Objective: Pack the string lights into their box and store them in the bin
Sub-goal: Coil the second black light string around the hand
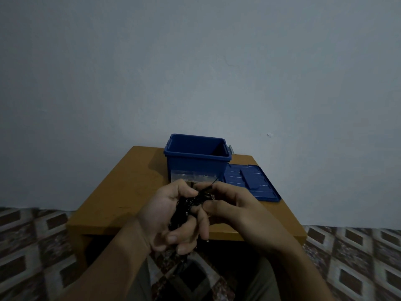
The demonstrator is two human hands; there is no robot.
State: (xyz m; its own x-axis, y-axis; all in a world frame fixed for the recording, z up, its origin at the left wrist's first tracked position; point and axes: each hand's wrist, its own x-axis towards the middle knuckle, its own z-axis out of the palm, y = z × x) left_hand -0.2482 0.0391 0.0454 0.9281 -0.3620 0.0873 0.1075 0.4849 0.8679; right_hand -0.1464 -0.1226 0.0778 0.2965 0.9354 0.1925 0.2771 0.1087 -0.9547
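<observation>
Left hand [171, 216] grips tangled bundle of black string lights [191, 203], fingers [180, 234] curled round it; right hand [236, 209] pinches a strand at the bundle's top between thumb and forefinger; one wire end sticks up past the right fingertips. Clear plastic box [191, 176] sits just beyond the fingertips, against the front wall of the open blue plastic bin [195, 161]; flat blue lid [251, 181] lies beyond the right fingers, beside the bin; all on the brown wooden table [121, 192].

String lights [188, 203] mostly concealed
</observation>
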